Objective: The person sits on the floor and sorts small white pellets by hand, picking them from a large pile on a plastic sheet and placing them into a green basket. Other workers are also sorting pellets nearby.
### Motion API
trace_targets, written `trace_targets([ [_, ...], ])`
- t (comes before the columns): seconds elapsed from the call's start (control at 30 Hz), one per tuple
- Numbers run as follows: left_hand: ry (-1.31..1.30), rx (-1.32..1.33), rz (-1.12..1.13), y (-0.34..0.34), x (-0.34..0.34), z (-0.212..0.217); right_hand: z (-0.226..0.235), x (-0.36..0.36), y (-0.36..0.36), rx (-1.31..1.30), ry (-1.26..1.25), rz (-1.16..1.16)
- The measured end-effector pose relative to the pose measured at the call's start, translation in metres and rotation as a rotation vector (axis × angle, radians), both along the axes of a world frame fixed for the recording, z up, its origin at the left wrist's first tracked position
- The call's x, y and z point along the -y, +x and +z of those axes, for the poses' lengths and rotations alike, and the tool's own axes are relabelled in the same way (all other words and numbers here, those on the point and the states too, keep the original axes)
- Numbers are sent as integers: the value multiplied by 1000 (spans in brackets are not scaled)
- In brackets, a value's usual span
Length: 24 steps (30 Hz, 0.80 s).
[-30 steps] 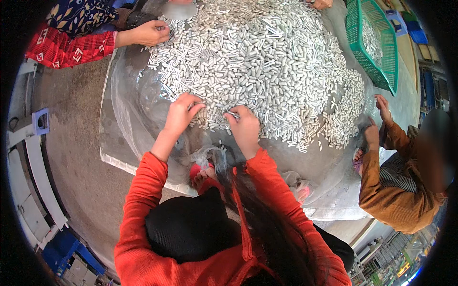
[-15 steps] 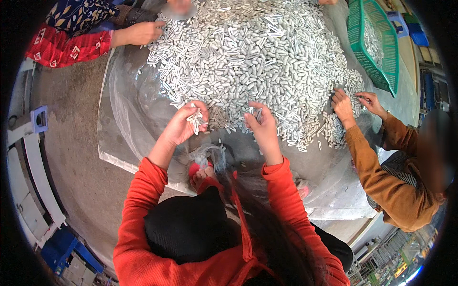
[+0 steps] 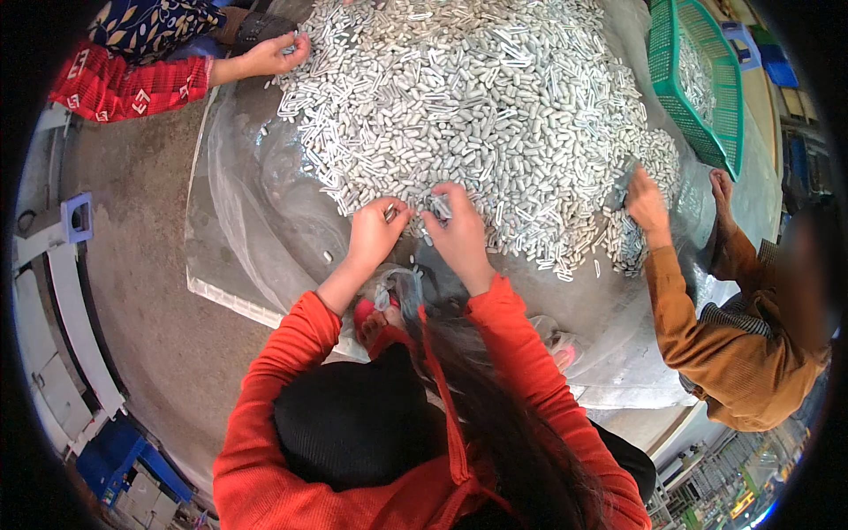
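I am gathering from the near edge of the heap of small pale cylinders (image 3: 477, 115) that covers the clear plastic sheet (image 3: 256, 212) on the table. My left hand (image 3: 375, 231) is curled at the heap's near rim with a piece or two pinched at the fingertips, fingers nearly closed. My right hand (image 3: 455, 228) lies just beside it, palm down, fingers bent over a small cluster of pieces; I cannot tell whether it has closed on them or only rests there. I judge this to be the picking-up step, with both hands drawing pieces out of the loose near fringe. The next move calls for a firmer close, since the pieces are small and would roll (they slide easily on the plastic). At the right edge a co-worker's hand (image 3: 643, 199) works the same heap, and a green basket (image 3: 698, 88) stands at the far right corner. Another person's hand (image 3: 269, 55) reaches in at the far left.
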<state>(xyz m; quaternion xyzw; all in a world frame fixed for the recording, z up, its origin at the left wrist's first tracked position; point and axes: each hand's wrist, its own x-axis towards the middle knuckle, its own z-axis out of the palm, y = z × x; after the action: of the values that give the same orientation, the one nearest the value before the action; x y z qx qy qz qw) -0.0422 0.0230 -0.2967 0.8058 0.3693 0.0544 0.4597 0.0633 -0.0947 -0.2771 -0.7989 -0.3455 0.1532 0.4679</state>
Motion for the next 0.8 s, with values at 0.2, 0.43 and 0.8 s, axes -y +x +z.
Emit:
trace_targets([
  [0.2, -1116, 267, 173, -10, -37, 12, -10, -10, -10, 122, -221, -80],
  [0.43, -1496, 589, 130, -25, -48, 19, -2, -4, 3, -518, 26, -184],
  [0.8, -290, -85, -37, -13, -7, 10, 20, 50, 34, -1748, 769, 82],
])
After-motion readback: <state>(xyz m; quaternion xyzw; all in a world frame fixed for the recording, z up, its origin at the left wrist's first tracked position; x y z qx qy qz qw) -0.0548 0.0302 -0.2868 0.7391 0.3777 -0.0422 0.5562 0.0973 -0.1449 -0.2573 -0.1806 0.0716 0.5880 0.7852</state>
